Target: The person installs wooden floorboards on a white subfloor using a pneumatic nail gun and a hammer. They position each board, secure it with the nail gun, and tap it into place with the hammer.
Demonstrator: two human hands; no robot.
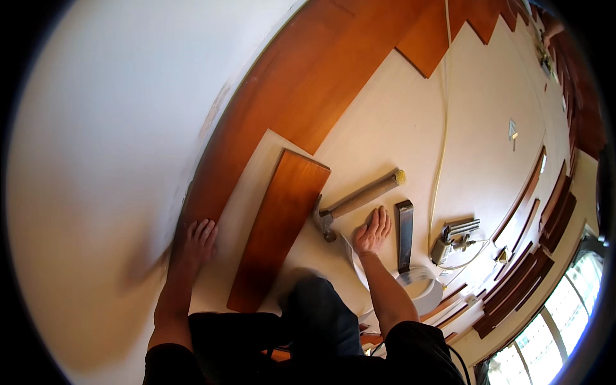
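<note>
My left hand rests with fingers apart on the laid orange-brown floorboards beside the white wall. My right hand lies flat on the pale underlayment, its fingers extended, holding nothing. Between my hands, a loose plank lies lengthwise. A hammer with a wooden handle lies just above my right hand. To its right is a dark flat metal bar, whose lower end meets a white curved object I cannot make out. My bent knee shows below.
A nail gun with a pale hose lies further right, the hose crossing the floor. Several loose boards lie near the windows. Stepped plank ends edge the laid flooring. Another person's arm shows at the far upper right.
</note>
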